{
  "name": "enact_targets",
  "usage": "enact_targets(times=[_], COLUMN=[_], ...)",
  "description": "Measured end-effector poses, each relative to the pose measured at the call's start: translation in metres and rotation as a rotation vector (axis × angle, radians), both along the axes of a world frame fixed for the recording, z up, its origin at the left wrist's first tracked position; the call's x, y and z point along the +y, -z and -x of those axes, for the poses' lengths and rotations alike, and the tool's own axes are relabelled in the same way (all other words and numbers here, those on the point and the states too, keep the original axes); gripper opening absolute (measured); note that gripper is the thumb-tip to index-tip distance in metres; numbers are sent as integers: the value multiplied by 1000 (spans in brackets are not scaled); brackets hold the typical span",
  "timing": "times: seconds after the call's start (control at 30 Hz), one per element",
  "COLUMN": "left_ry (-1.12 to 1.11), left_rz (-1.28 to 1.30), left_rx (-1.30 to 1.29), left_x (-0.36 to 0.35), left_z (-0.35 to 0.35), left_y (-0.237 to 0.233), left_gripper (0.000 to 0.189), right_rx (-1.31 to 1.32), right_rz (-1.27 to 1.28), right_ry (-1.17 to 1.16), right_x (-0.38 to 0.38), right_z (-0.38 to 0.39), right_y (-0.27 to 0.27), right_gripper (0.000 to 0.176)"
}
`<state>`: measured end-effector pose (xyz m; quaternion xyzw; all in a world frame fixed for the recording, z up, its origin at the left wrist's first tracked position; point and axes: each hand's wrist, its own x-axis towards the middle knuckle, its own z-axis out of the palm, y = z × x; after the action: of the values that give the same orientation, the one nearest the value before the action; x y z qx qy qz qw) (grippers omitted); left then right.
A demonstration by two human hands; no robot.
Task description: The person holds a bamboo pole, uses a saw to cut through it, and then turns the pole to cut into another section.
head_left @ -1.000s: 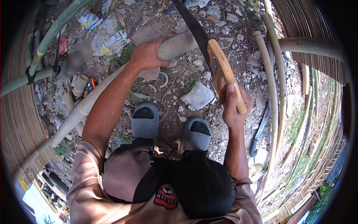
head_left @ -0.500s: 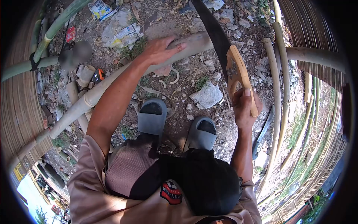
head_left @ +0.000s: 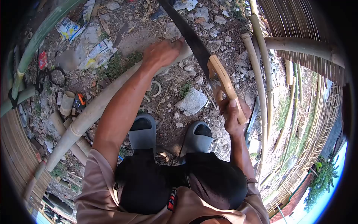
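Observation:
A thick, pale bamboo pole (head_left: 97, 112) runs diagonally from the lower left to the upper middle. My left hand (head_left: 163, 53) lies over its upper end with the fingers wrapped round it. In my right hand (head_left: 235, 111) is the wooden handle of a hand saw (head_left: 223, 76), gripped with the thumb on top. The dark curved blade (head_left: 188, 35) points up and left, its toothed edge beside the pole's end and my left fingertips. Whether the teeth touch the bamboo I cannot tell.
A white rock (head_left: 192, 101) lies in front of my sandals (head_left: 143, 132). Long poles (head_left: 260, 74) stretch along the right. An orange and black tool (head_left: 79, 101), short bamboo pieces (head_left: 67, 103) and plastic litter (head_left: 97, 54) are at the left. A green pole (head_left: 39, 39) arches at the upper left.
The view has shifted, so the scene sits further left. My left hand has closed more around the pole's end. The saw has come closer to that hand.

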<state>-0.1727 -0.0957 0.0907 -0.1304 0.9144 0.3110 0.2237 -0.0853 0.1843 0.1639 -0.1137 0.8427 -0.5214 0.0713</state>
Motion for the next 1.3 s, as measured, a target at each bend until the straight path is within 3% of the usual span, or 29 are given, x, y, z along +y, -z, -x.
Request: enact_targets(times=[0.1,0.13,0.2,0.37,0.53,0.7,0.8,0.97,1.13,1.3], left_ry=[141,169,16,-48,-16,0,-26,-79,-94,-110], left_rz=[18,27,-5,28,65,137,137,174,210,203], left_rx=[9,8,-119,-71,-16,17,-64,-31,-10,-1], left_x=[-9,-11,-10,-4,-3,8,8,13,14,20], left_z=[6,9,16,7,6,0,-4,-9,-12,-9], left_y=[19,26,34,40,38,29,14,16,28,43], left_gripper=[64,64,61,62,68,80,87,79,76,67], right_rx=[121,180,237,329,248,150,34,149,72,129], right_rz=[-165,-106,-24,95,205,104,221,210,364,224], right_ry=[-111,-130,-192,-221,-176,-133,-152,-175,-121,-141], right_x=[2,-4,2,19,28,45,48,53,62,69], right_z=[-2,0,2,2,11,4,6,8,5,4], right_y=[8,9,19,51,56,64,73,83,96,95], right_gripper=[44,33,23,17,19,39,46,46,39,39])
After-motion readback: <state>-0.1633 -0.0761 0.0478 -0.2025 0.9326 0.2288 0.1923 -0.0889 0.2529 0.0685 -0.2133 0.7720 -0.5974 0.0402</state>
